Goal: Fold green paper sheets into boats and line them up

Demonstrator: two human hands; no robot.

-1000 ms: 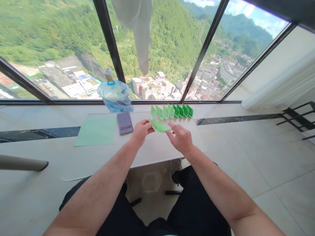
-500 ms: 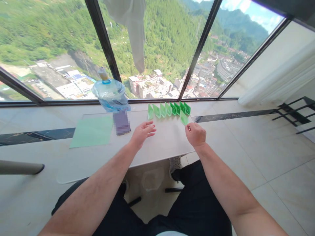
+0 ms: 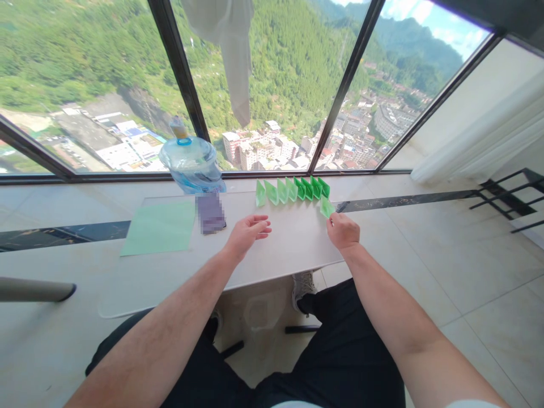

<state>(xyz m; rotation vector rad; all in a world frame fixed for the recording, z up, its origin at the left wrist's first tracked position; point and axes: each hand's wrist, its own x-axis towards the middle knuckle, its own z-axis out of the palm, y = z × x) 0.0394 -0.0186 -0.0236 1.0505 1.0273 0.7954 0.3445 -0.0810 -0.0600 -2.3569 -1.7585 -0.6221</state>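
Observation:
My right hand [image 3: 343, 231] pinches a small folded green paper piece [image 3: 327, 207] at the right end of the white tabletop [image 3: 276, 249], just in front of the right end of a row of several folded green paper pieces [image 3: 292, 190] standing along the far edge. My left hand [image 3: 249, 229] rests on the tabletop near the middle with its fingers stretched out and nothing in it. A flat light-green paper sheet [image 3: 159, 228] lies to the left.
A dark phone [image 3: 211, 213] lies between the sheet and my left hand. A large water bottle [image 3: 191, 162] lies behind it by the window. A black metal rack [image 3: 510, 198] stands at the right. A grey bar [image 3: 34, 289] pokes in at the left.
My left hand let go of the folded piece and stayed at the table's middle. My right hand carried the piece rightwards to the right end of the row and lowered it.

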